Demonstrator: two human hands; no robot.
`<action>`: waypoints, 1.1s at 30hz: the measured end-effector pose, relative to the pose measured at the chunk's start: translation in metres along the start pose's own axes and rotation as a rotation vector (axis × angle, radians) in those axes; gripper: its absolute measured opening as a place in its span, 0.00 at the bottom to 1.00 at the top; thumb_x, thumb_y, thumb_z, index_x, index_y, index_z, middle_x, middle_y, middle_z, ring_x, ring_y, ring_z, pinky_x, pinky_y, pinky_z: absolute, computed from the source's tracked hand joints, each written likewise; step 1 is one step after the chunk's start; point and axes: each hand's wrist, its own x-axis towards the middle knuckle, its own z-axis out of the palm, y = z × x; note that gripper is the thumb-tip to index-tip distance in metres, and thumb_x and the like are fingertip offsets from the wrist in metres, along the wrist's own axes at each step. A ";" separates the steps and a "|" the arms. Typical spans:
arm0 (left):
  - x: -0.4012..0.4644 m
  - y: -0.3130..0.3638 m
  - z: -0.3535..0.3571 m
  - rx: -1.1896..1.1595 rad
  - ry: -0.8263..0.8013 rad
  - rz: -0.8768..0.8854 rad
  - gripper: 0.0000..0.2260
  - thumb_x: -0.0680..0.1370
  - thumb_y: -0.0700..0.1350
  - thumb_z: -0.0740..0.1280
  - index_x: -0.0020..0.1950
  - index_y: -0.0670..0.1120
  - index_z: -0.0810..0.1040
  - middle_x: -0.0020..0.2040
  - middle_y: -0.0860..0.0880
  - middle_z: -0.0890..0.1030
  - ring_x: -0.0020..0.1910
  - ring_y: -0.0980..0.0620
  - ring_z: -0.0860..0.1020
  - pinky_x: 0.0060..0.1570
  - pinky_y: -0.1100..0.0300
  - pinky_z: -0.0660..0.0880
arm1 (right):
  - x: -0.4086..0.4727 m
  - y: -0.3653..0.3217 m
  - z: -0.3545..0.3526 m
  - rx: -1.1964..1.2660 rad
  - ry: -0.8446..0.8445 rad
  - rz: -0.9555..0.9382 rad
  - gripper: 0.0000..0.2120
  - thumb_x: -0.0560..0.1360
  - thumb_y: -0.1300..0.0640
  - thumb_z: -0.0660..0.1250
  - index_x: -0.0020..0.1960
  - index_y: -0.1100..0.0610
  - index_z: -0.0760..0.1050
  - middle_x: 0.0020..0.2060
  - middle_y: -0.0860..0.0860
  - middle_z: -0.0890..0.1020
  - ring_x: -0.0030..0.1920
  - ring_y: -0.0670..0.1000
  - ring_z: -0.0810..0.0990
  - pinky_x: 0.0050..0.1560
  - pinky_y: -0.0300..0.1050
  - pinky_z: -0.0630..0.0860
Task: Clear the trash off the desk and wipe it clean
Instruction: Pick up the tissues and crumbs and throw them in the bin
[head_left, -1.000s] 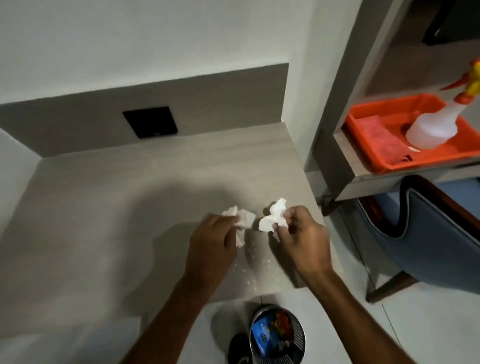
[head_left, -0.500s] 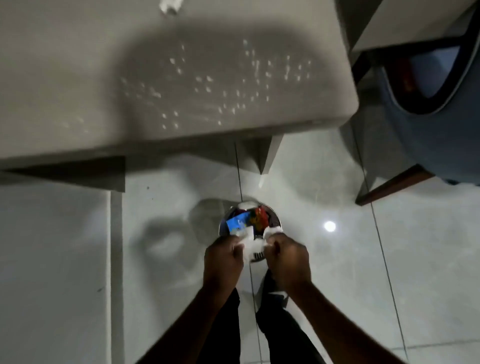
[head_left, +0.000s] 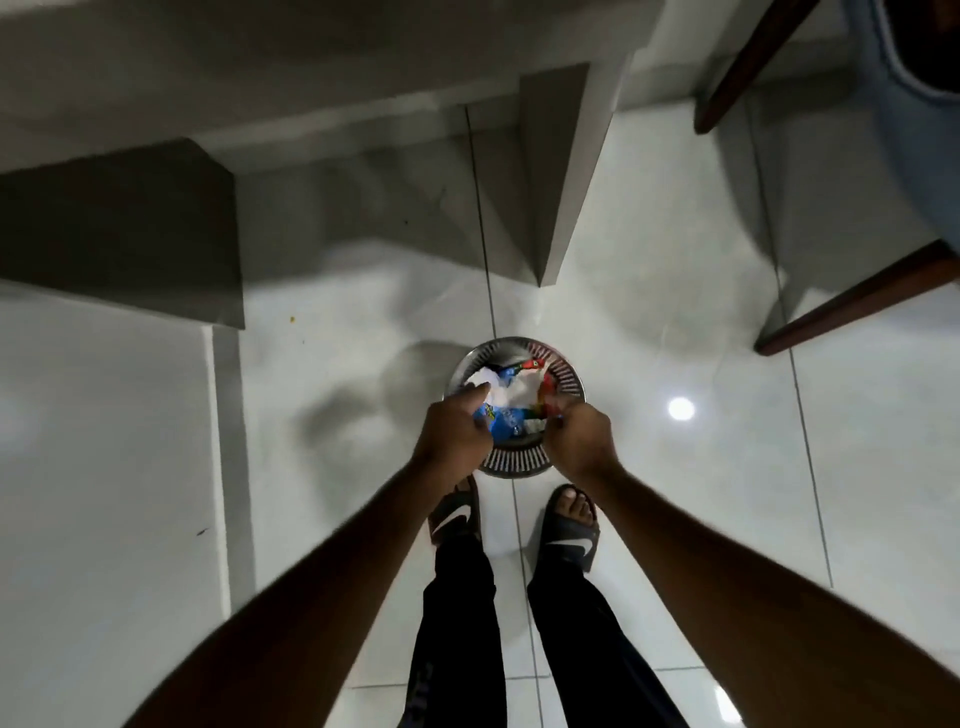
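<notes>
A round metal bin (head_left: 519, 466) stands on the floor just ahead of my feet. It holds crumpled white tissue (head_left: 511, 393) lying on blue and red wrappers (head_left: 506, 418). My left hand (head_left: 457, 428) hovers over the bin's left rim, fingers loosely spread, one fingertip at the edge of the tissue. My right hand (head_left: 579, 436) is over the right rim with its back toward me and its fingers curled down out of sight. The desk's front edge (head_left: 311, 78) runs along the top of the view; its top surface is not visible.
Grey desk support panels (head_left: 556, 176) come down to the glossy white tiled floor behind the bin. A blue chair with dark wooden legs (head_left: 857, 299) stands at the upper right. My feet in black slides (head_left: 569, 527) are right behind the bin.
A second ago both hands picked tissue pieces off the desk. They carried them down over the bin, and the white tissue now lies inside it. My view has tipped down to the floor.
</notes>
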 end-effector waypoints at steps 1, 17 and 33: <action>-0.011 0.005 -0.014 0.012 0.034 0.053 0.22 0.78 0.37 0.63 0.73 0.43 0.73 0.71 0.43 0.77 0.69 0.47 0.75 0.70 0.62 0.68 | -0.010 -0.008 -0.007 0.025 0.027 -0.032 0.18 0.74 0.61 0.62 0.62 0.54 0.80 0.50 0.57 0.86 0.49 0.57 0.85 0.41 0.28 0.69; -0.145 0.180 -0.356 0.174 0.826 0.618 0.08 0.77 0.45 0.65 0.45 0.46 0.83 0.40 0.46 0.85 0.41 0.44 0.81 0.43 0.53 0.78 | -0.166 -0.358 -0.248 -0.026 0.576 -0.541 0.05 0.72 0.51 0.67 0.41 0.51 0.81 0.34 0.47 0.85 0.34 0.46 0.81 0.39 0.40 0.77; -0.032 0.196 -0.384 0.200 0.515 0.586 0.12 0.78 0.40 0.66 0.57 0.52 0.83 0.45 0.43 0.81 0.46 0.44 0.80 0.48 0.51 0.80 | -0.056 -0.438 -0.247 -0.545 0.290 -0.445 0.09 0.71 0.62 0.68 0.50 0.55 0.83 0.47 0.56 0.82 0.48 0.59 0.83 0.51 0.48 0.82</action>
